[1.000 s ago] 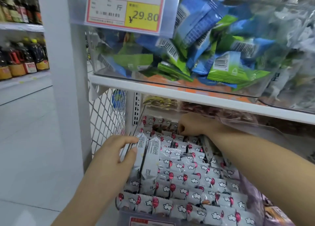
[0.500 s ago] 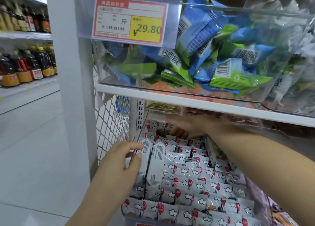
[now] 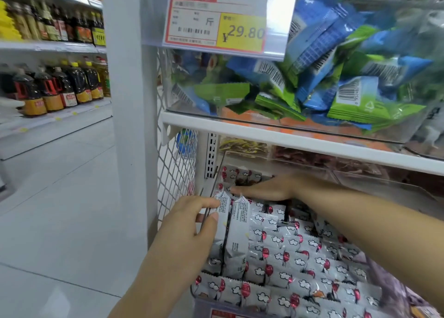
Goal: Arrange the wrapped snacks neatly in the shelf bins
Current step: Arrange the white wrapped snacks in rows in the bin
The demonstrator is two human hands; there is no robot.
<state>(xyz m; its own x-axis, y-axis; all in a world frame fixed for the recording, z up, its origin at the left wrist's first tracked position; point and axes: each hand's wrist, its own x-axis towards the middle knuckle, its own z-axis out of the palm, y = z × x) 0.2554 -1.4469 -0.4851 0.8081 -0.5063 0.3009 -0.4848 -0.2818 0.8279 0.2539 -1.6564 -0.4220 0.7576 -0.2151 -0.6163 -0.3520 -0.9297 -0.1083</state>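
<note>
Near us, at the left wall of the lower bin (image 3: 204, 305), our left hand (image 3: 185, 229) pinches two upright packets (image 3: 236, 236); a loose grip could tip them onto the tidy rows (image 3: 300, 257). Farther, our right hand (image 3: 266, 188), flat with straight fingers, could push the back packets (image 3: 242, 173) out of line.

Two hands (image 3: 192, 226), two upright packets (image 3: 236, 233), one yellow price tag (image 3: 216, 20)

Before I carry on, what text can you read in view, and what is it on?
"¥29.80": yellow part of the upper price tag.
"斤": white part of the same tag.
Red header and small lines of that tag: blurred.
Back print of the upright packs: too small.
Barcode digits on the blue and green packets: unreadable.
Labels on the bottles and the lower tag: blurred.
</note>
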